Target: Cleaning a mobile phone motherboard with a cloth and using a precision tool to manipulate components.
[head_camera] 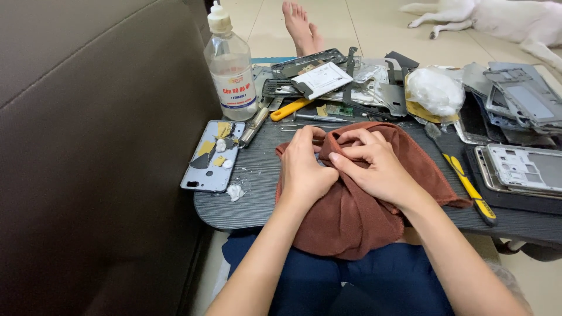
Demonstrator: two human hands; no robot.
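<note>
Brown cloth [357,205] bunched under left hand [304,169], right hand [374,167] grip

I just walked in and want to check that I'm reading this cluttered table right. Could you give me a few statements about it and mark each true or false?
1. Both hands, the left hand and the right hand, are pressed into a brown cloth. True.
2. The clear bottle lies on its side. False: it stands upright near the table's left end, cap on.
3. A phone back cover with yellow patches lies left of the cloth. True.
4. The yellow-handled tool is in the right hand. False: it lies on the table, right of the cloth, untouched.
5. A white dog lies on the floor beyond the table. True.
</note>
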